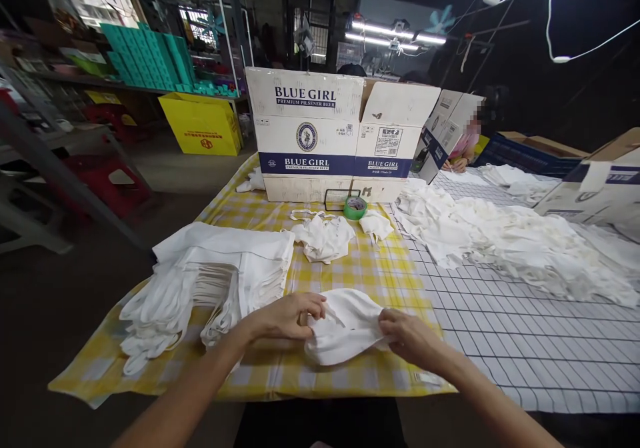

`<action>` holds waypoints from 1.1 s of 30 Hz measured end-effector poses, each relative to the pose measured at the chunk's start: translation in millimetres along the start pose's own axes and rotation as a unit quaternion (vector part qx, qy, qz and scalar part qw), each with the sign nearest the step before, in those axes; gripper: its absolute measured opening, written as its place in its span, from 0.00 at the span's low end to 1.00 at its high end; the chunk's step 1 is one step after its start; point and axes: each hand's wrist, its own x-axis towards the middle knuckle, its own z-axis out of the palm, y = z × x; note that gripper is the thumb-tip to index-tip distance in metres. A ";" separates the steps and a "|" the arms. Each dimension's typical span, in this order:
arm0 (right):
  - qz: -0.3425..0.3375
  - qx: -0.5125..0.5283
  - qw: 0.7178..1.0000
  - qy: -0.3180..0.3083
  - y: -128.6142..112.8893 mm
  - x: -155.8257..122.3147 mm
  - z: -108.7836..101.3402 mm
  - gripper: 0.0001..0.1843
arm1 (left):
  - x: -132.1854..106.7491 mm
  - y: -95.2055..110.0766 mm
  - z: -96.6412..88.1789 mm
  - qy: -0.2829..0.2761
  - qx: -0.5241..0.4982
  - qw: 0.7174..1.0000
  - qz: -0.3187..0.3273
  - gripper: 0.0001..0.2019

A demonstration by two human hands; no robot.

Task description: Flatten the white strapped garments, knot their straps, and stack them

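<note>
Okay, the white fabric piece is being pinched at opposite edges by the left grip and right grip, near the front of the yellow-checked worktop, and since light, floppy, pretty tough stuff is being guessed at, edge holds are being recommended.

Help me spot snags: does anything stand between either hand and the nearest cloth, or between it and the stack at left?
Nothing visible separates the cloth from the left hand or the right hand; both touch it. Toward the stack, the left hand is in the way, at the cloth's left edge.
</note>
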 end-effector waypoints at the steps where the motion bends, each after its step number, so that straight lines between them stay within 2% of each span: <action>1: 0.013 0.020 1.000 0.001 3.0 -1.6 -6.8 0.10 | 0.1 8.8 -7.0 0.005 -0.075 0.997 0.005 0.09; 2: 0.018 0.044 0.999 0.000 3.6 -2.1 -12.9 0.12 | 1.5 16.9 -13.5 0.013 -0.143 0.990 0.001 0.09; 4: 0.005 0.101 0.995 0.000 -3.3 2.0 -22.1 0.23 | 9.2 30.4 -23.3 0.026 -0.254 0.967 -0.017 0.11; 5: -0.008 0.133 0.991 0.016 -10.2 6.7 -25.2 0.29 | 15.1 35.6 -26.2 0.030 -0.296 0.954 -0.025 0.12; 7: -0.038 0.199 0.975 0.089 -27.4 20.1 -29.7 0.35 | 28.8 43.9 -28.6 0.034 -0.355 0.934 -0.031 0.14; 9: -0.053 0.262 0.945 0.188 -43.6 35.1 -35.1 0.37 | 41.5 51.5 -29.1 0.031 -0.369 0.929 -0.015 0.15; 11: -0.047 0.315 0.911 0.262 -53.9 46.9 -43.1 0.37 | 49.8 59.5 -31.7 0.028 -0.347 0.937 0.005 0.15; 13: -0.043 0.364 0.887 0.281 -58.2 53.2 -52.0 0.33 | 53.0 67.3 -38.4 0.035 -0.322 0.946 0.005 0.15; 16: -0.082 0.419 0.868 0.254 -60.2 54.7 -59.2 0.29 | 52.5 76.4 -52.4 0.085 -0.310 0.947 -0.012 0.16; 18: -0.106 0.425 0.866 0.241 -62.0 53.6 -57.3 0.35 | 51.9 79.8 -59.7 0.122 -0.327 0.937 -0.014 0.16; 20: -0.102 0.396 0.882 0.234 -63.3 52.6 -52.1 0.40 | 51.9 80.6 -62.8 0.146 -0.354 0.923 -0.016 0.16; 21: -0.089 0.375 0.894 0.228 -63.2 52.1 -49.7 0.37 | 52.1 80.0 -62.8 0.152 -0.370 0.916 -0.021 0.16; 23: -0.056 0.338 0.914 0.215 -61.0 50.7 -46.9 0.22 | 52.4 77.1 -60.4 0.157 -0.397 0.903 -0.038 0.16; 25: -0.043 0.326 0.922 0.202 -57.1 48.5 -47.5 0.13 | 52.5 72.2 -56.6 0.161 -0.429 0.887 -0.054 0.16; 30: -0.076 0.335 0.912 0.225 -50.3 45.7 -48.3 0.15 | 51.0 58.2 -48.6 0.179 -0.509 0.838 -0.076 0.15; 33: -0.057 0.338 0.904 0.255 -49.2 48.0 -43.3 0.12 | 50.7 50.5 -48.0 0.177 -0.523 0.829 -0.087 0.16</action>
